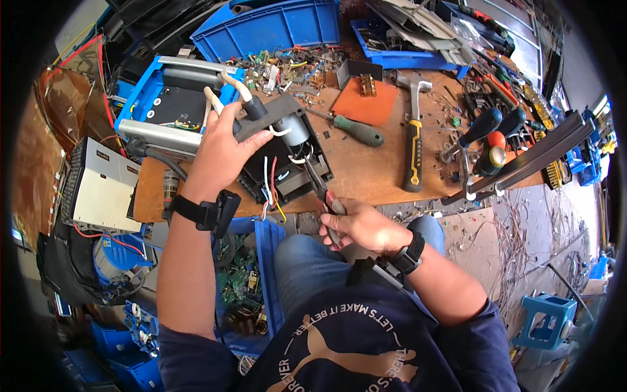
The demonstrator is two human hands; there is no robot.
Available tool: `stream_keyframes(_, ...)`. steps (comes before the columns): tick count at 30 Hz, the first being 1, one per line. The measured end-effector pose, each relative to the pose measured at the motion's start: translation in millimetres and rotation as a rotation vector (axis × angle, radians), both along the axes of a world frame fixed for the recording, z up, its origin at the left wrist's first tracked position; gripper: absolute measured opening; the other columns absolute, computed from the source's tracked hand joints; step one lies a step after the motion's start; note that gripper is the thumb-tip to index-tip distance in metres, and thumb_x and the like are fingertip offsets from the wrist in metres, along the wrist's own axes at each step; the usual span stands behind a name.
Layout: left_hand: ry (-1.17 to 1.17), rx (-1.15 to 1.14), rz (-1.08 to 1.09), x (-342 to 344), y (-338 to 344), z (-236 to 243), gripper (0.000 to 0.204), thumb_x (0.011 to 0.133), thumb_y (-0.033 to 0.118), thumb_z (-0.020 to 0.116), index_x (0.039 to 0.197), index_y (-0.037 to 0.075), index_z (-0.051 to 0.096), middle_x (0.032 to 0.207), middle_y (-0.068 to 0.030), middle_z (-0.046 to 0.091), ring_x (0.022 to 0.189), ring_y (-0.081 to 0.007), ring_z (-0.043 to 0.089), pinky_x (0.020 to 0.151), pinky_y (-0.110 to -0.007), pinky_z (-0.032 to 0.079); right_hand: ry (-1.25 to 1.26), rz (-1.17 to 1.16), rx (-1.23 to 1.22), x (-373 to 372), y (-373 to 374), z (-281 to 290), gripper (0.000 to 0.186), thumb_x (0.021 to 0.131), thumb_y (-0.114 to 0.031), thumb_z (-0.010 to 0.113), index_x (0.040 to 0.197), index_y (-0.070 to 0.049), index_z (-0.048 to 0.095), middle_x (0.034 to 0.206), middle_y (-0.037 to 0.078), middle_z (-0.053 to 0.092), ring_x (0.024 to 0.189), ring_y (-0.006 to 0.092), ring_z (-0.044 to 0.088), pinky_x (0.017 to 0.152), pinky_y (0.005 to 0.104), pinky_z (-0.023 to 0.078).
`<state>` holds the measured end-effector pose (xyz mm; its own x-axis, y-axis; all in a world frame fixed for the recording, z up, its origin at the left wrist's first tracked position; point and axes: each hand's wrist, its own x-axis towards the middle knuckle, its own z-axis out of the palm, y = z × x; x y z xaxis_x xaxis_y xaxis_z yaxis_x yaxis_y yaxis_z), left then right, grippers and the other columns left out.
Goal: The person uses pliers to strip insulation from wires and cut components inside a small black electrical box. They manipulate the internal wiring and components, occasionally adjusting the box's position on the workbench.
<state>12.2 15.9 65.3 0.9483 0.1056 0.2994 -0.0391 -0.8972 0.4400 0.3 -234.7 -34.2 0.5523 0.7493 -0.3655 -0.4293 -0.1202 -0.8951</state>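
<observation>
Two-handed plier work inside an open black case. The case (275, 108) sits tilted at the worktop's (385, 171) near edge, its open side toward me. My left hand (225, 145) spans its upper left edge, thumb and forefinger part-way apart and closed on that edge, beside the thick cables (236, 86). The fingers of my right hand (356, 227) are wrapped around the handles of the pliers (316, 178), whose tips reach the white wires (300, 159) below the cylinder (294, 130); whether they bite on a wire I cannot tell. For good work, I judge, the left hand should brace the case against the pull, since it overhangs the edge. I would seat the tips on one wire only, square to it, clear of the cylinder's wall, and squeeze steadily without twisting. The loose coloured wires (273, 186) hang well left of the pliers and should be left clear.
</observation>
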Motion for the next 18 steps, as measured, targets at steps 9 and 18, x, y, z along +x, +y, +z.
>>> stream_keyframes(9,0.051,0.021,0.018,7.1,3.6,0.3,0.066,0.086,0.042,0.068,0.132,0.0,0.045,0.12,-0.0224,0.049,0.116,-0.0362,0.049,0.099,-0.041,0.038,-0.816,-0.18,-0.426,-20.4,11.7,16.3,0.026,0.093,-0.021,0.056,0.104,0.003,0.054,0.094,0.028,0.065,0.09,0.0426,0.062,0.08,0.0484,0.049)
stream_keyframes(18,0.083,0.005,0.03,11.1,3.7,3.7,0.064,0.087,0.042,0.067,0.131,0.001,0.045,0.121,-0.0226,0.048,0.117,-0.0357,0.049,0.1,-0.041,0.037,-1.364,-0.208,-0.769,-17.5,17.4,9.3,0.025,0.099,-0.023,0.043,0.095,-0.001,0.053,0.085,0.017,0.064,0.078,0.0308,0.066,0.063,0.0384,0.055)
